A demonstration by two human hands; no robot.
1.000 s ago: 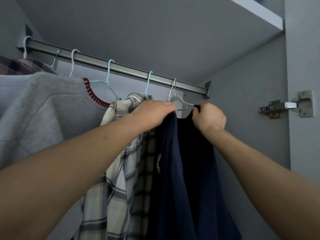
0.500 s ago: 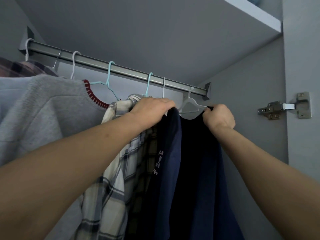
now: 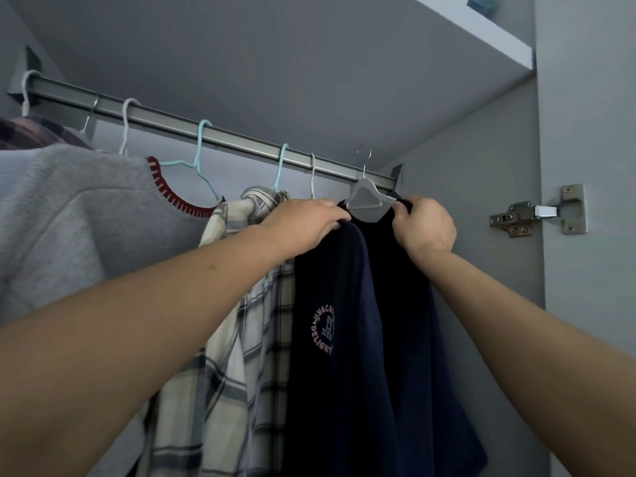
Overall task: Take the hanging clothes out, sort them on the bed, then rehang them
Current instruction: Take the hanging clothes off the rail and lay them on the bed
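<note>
A navy T-shirt [image 3: 347, 325] with a round pink print hangs on a grey hanger [image 3: 365, 197] at the right end of the metal rail [image 3: 220, 136]. My left hand [image 3: 306, 218] grips the shirt's left shoulder. My right hand [image 3: 425, 223] pinches the shirt's right shoulder at the hanger's arm. The hanger's wire hook sits above the rail; whether it still rests on it is unclear. Left of it hang a cream plaid shirt [image 3: 241, 339] and a grey sweater [image 3: 79, 215] with a red-trimmed collar.
Another plaid garment [image 3: 31, 132] hangs at the far left. A white hanger hook [image 3: 312, 173] sits between the plaid shirt and the navy one. The wardrobe side wall [image 3: 475, 201] is close on the right, with a door hinge [image 3: 537, 215]. A shelf [image 3: 475, 32] spans overhead.
The grey hanger with the navy T-shirt has slid right along the rail and risen. My right hand moved right with it. The shirt has turned, showing its print.
</note>
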